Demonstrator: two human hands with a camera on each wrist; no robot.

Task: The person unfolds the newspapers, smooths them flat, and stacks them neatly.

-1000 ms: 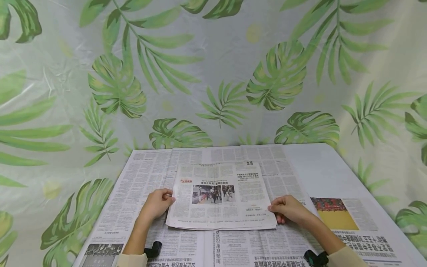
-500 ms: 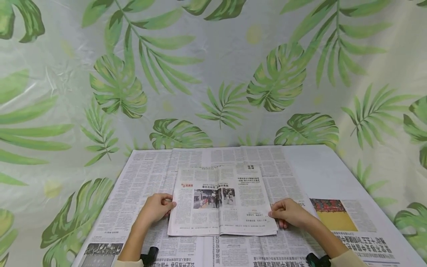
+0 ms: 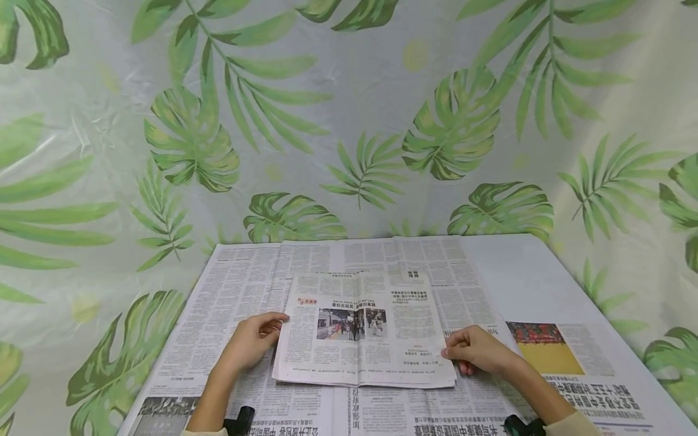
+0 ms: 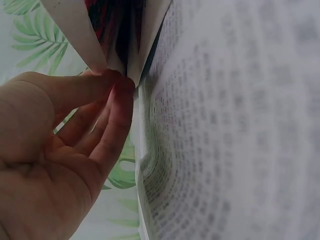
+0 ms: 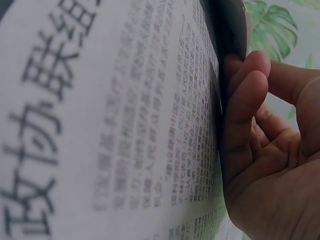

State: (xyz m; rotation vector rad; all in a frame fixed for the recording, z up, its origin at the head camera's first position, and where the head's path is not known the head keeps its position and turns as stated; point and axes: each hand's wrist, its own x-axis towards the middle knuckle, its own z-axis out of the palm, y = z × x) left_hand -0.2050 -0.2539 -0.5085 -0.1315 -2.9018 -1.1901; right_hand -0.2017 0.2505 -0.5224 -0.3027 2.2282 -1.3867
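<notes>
A folded newspaper (image 3: 349, 345) with a photo of people beside a train lies in front of me, a crease down its middle. My left hand (image 3: 252, 340) is at its left edge; in the left wrist view, thumb and fingertips pinch the layered page edges (image 4: 142, 40). At the lower right edge my right hand (image 3: 480, 351) grips the paper between thumb and fingers. From the right wrist, the held edge (image 5: 235, 30) shows dark, with fingertips against it.
Spread newspaper sheets (image 3: 229, 290) cover most of the white table (image 3: 518, 272), which is bare at the back right. A leaf-patterned curtain (image 3: 360, 121) hangs close behind it. A printed red and yellow picture (image 3: 548, 348) lies on the right.
The folded newspaper has come slightly nearer to me and a little to the right. My left hand's fingers have shifted along its left edge; the right hand has moved slightly with the paper.
</notes>
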